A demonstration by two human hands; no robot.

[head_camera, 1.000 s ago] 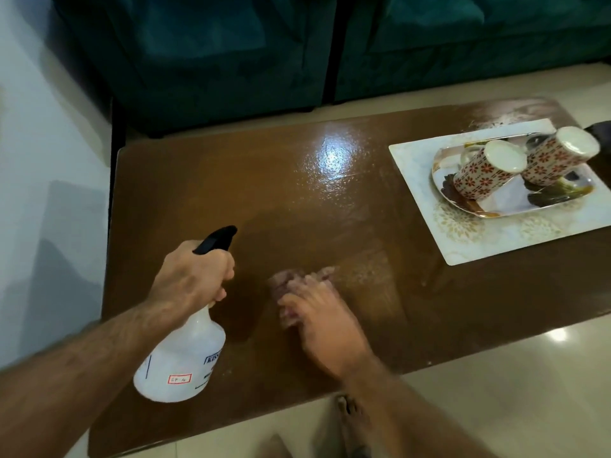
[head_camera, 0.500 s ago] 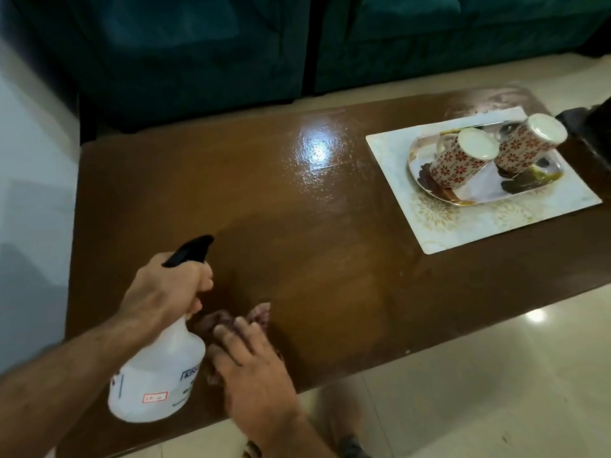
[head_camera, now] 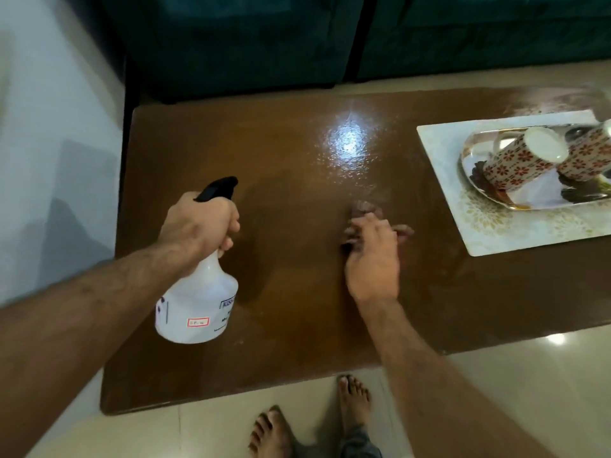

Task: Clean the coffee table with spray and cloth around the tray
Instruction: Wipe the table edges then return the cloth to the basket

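My left hand (head_camera: 200, 223) grips the neck of a white spray bottle (head_camera: 198, 305) with a black trigger head, held over the left part of the brown coffee table (head_camera: 281, 153). My right hand (head_camera: 372, 256) presses a small brownish cloth (head_camera: 365, 208) flat on the tabletop near the middle; most of the cloth is hidden under my fingers. A shiny tray (head_camera: 476, 150) holding two flowered mugs (head_camera: 522, 160) sits on a pale mat (head_camera: 496, 226) at the table's right end, apart from the cloth.
A dark teal sofa (head_camera: 264, 44) stands just behind the table. Pale tiled floor (head_camera: 529, 391) lies in front, with my bare feet (head_camera: 274, 431) close to the table's near edge. A white wall is at the left. A light glare shows on the wet tabletop.
My right hand has slid the cloth away from the near edge beside the bottle, up and to the right towards the table's middle. The left hand still holds the bottle.
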